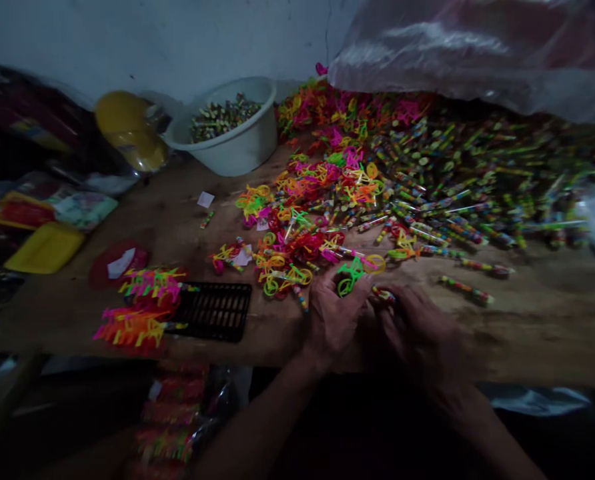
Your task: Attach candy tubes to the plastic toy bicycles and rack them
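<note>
Near the table's front edge, my left hand (333, 313) is closed with a small green plastic toy bicycle (351, 273) between thumb and fingers. Close beside it, my right hand (422, 323) is closed on a thin, colourful patterned tube (383, 295), one end of which shows at the fingertips. The right hand is dark and slightly blurred. Just beyond both hands lies a heap of bright plastic toy bicycles (307, 237), mixed with more tubes. Two loose tubes (465, 291) lie to the right of my right hand.
A large pile of tubes (477, 180) covers the right back, under clear plastic sheeting (457, 60). A white tub (242, 150) holds more tubes. On the left are a black slotted tray (215, 312), rows of bright toy pieces (132, 327) and a yellow tray (47, 248).
</note>
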Available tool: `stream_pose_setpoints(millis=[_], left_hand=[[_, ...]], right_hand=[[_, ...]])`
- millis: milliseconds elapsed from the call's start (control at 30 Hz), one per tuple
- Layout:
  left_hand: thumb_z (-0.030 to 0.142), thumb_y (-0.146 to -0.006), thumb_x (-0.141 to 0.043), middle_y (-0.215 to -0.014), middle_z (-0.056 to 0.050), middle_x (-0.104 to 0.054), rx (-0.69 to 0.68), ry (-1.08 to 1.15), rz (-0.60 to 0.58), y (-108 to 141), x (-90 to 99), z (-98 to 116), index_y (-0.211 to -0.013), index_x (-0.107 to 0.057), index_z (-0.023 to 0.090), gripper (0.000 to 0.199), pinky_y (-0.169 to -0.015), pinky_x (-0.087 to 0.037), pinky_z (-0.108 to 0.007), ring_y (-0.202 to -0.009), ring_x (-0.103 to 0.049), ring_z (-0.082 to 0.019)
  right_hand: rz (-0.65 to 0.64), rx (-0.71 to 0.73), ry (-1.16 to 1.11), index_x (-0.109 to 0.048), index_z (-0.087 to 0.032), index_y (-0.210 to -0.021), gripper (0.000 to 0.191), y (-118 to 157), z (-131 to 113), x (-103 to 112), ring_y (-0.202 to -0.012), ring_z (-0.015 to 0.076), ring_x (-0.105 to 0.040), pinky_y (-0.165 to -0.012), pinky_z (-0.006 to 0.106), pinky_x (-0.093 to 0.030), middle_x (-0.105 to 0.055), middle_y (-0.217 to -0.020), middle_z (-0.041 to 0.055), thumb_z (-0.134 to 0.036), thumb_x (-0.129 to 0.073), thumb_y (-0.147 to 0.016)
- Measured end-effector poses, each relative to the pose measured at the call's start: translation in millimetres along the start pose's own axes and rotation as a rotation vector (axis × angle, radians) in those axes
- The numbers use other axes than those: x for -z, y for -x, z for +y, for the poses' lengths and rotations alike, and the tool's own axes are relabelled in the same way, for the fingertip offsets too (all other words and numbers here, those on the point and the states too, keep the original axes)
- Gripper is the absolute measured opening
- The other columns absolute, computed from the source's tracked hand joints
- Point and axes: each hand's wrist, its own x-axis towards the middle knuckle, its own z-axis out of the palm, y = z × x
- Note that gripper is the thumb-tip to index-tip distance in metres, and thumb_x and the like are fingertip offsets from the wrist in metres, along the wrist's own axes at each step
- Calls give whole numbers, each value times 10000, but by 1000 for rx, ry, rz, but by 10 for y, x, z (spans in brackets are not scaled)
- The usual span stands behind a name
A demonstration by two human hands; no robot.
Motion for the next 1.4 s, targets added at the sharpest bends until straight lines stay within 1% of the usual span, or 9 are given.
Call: stream_pose_setpoints(millis=[200, 433, 600, 700, 767, 900, 1067, 1267, 1400], left_hand=[[427, -738, -626, -592, 16, -601, 110, -205, 161, 50, 398, -96, -878, -573, 185, 285, -435, -390, -195, -457, -528, -111], [421, -789, -571, -982, -109, -650, -160, -1077, 397, -134, 939, 48, -1189, -515, 195, 463, -699, -476, -372, -844, -627, -279], [345, -788, -591, -1340, -165, -419, -476, -1155, 500, -201, 927, 43, -1269, -471, 162, 529, -995, -343, -474, -1234, -399, -331], [288, -794, -590, -1277, -132, -504, -601, -1007, 431, -174, 795, 99, -1155, -569, 161, 383, -1045, -294, -463, -1205, -440, -294], [280, -812, -570, -1105, -83, -623, -522, -801, 281, -144, 635, 136, -1054, -621, 187, 264, -967, -396, -407, -1060, -557, -246], [332, -829, -554, -939, -53, -675, -37, -163, -145, -152, 227, 140, -1006, -636, 194, 239, -705, -519, -304, -770, -647, -180], [396, -806, -588, -869, -91, -675, 392, 527, -504, -205, -66, 147, -946, -638, 107, 324, -659, -501, -266, -693, -636, -151], [291, -699, -724, -731, -39, -669, 389, 454, -395, -204, -24, 106, -895, -665, 95, 283, -622, -443, -204, -608, -594, -98], [247, -694, -722, -821, -35, -668, 360, 553, -264, -207, 27, 99, -899, -654, 114, 254, -664, -444, -213, -684, -600, -99]], right_hand=[[-196, 25, -10, -597, -184, -1015, 228, -46, -134, -70, -683, 160, -601, -572, 250, -431, -624, -858, 64, -210, -428, -863], [44, -98, 242, -592, -191, -1070, 253, -411, 329, 108, -814, 193, -611, -642, 271, -420, -663, -947, 69, -246, -442, -874], [-116, -94, 494, -598, -254, -1062, 232, -676, 421, 189, -714, 196, -618, -506, 264, -323, -674, -916, 32, -275, -464, -873], [-169, -43, 557, -610, -253, -1029, 229, -684, 407, 150, -661, 181, -611, -473, 262, -288, -669, -887, 33, -233, -441, -877], [-84, 35, 504, -598, -228, -1056, 252, -608, 408, 139, -677, 164, -614, -481, 252, -315, -666, -903, 44, -196, -432, -868], [94, 266, 311, -545, -202, -1160, 336, -322, 380, 171, -665, 122, -602, -518, 215, -375, -652, -828, 34, -146, -438, -847], [118, 366, 167, -496, -191, -1219, 374, -41, 285, 182, -724, 116, -612, -606, 197, -439, -647, -860, 47, -94, -458, -860], [-81, 400, 2, -439, -207, -1293, 451, -31, 251, 173, -884, 153, -621, -687, 225, -500, -615, -1077, 91, -122, -446, -850], [8, 105, -133, -479, -187, -1242, 387, -63, 190, 217, -787, 156, -611, -685, 260, -498, -623, -991, 75, -182, -428, -858]])
